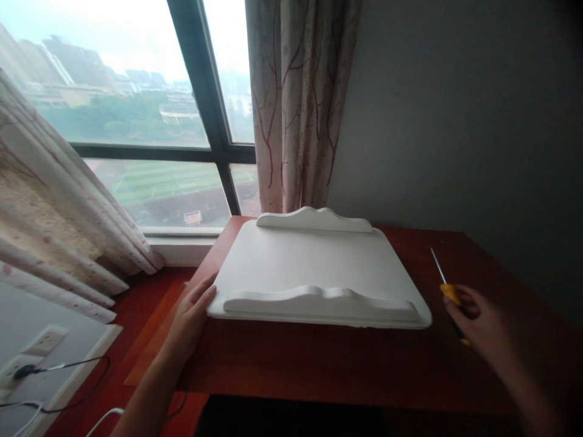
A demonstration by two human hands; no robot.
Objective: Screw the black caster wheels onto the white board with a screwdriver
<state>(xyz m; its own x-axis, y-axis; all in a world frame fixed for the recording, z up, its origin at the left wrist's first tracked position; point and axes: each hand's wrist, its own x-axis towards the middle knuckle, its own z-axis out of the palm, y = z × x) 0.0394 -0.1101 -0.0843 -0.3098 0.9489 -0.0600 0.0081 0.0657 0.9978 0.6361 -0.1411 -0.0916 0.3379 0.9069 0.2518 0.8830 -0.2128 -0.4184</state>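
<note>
A white board (pixel 314 267) with two wavy raised rails lies flat on a dark red wooden table (pixel 319 364). My left hand (pixel 191 318) rests with its fingers stretched out against the board's near left corner. My right hand (pixel 478 318), to the right of the board, is closed on a screwdriver (pixel 449 291) with a yellow handle. Its thin metal shaft points up and away over the table.
A grey wall stands behind the table. A patterned curtain (pixel 296 103) hangs at the window (pixel 136 109), and another curtain (pixel 59 237) drapes at the left. A wall socket (pixel 39 349) with a plugged cable sits low at the left.
</note>
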